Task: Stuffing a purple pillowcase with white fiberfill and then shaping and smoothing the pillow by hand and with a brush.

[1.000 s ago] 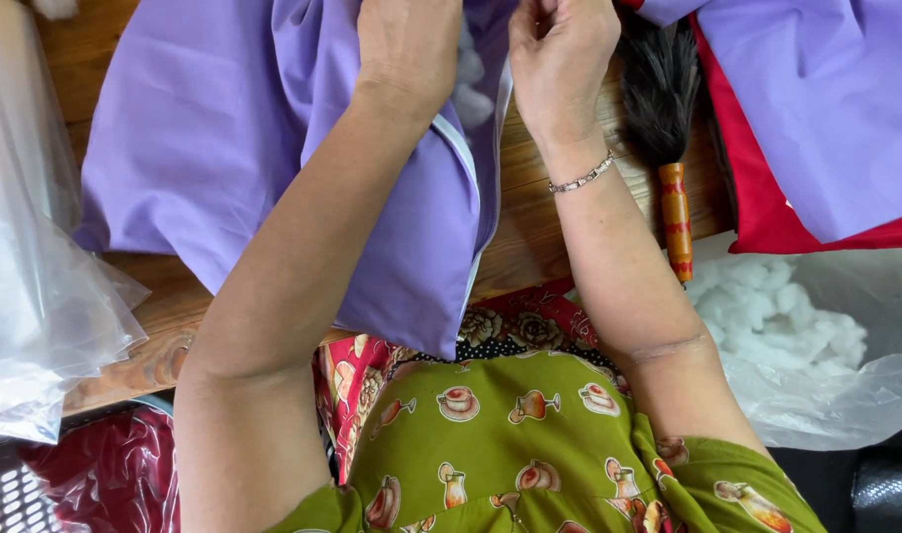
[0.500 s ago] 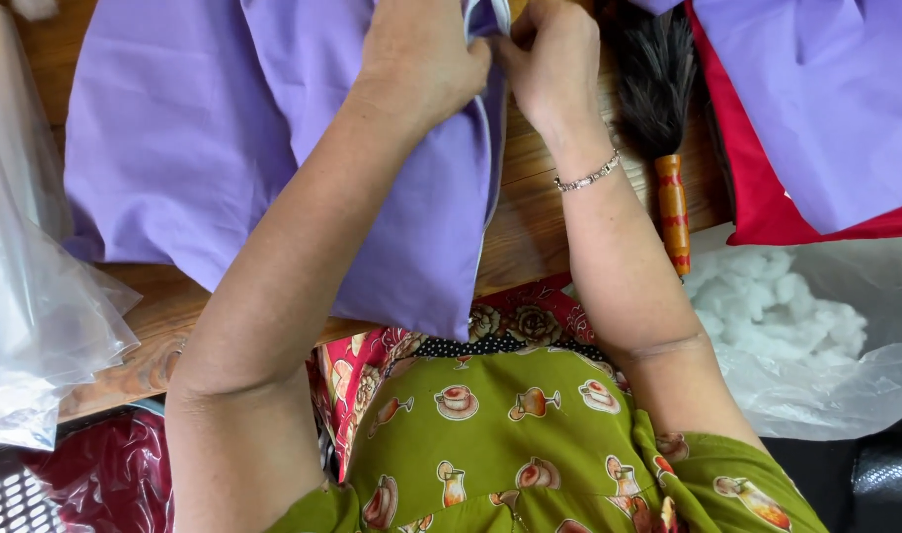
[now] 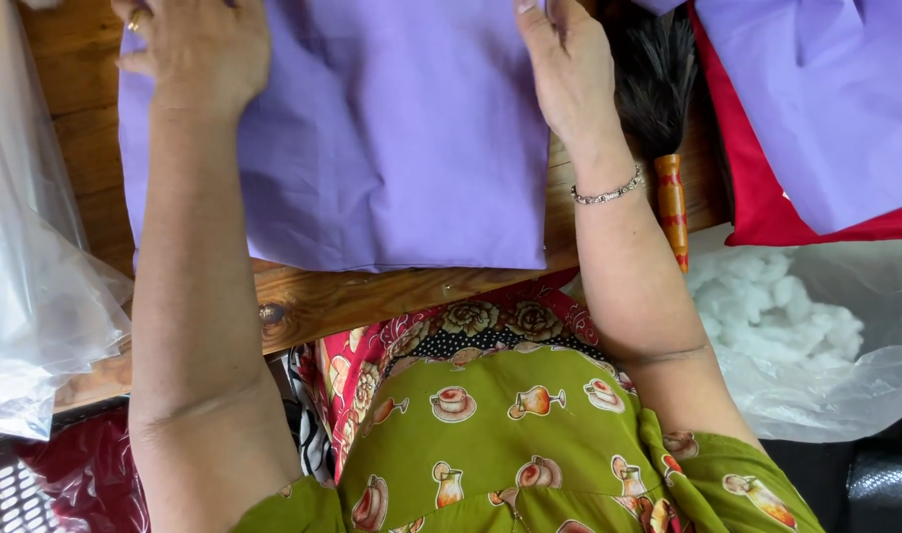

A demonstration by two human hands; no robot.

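Both hands are lying flat on the flat purple fabric cover [image 3: 392, 148], no grip closed on anything. Left hand [image 3: 196, 49] is resting palm down on the cover's upper left part, fingers spread, a gold ring [image 3: 135, 18] showing on one finger. Right hand [image 3: 569, 69] is pressing along the cover's right edge, fingers extended, nothing pinched as far as the view shows; a silver chain bracelet [image 3: 609, 190] is sitting on that wrist. The cover is lying spread on the wooden worktop [image 3: 372, 296], its lower edge near the worktop's front edge. Just right of the right hand, a dark feather duster with a striped orange handle [image 3: 668, 148] is lying on the worktop. Further right, more purple cloth [image 3: 816, 109] is lying over red fabric [image 3: 757, 207]. White stuffing in a clear plastic bag [image 3: 777, 316] is sitting at lower right; another clear plastic bag [image 3: 31, 286] is sitting at far left.
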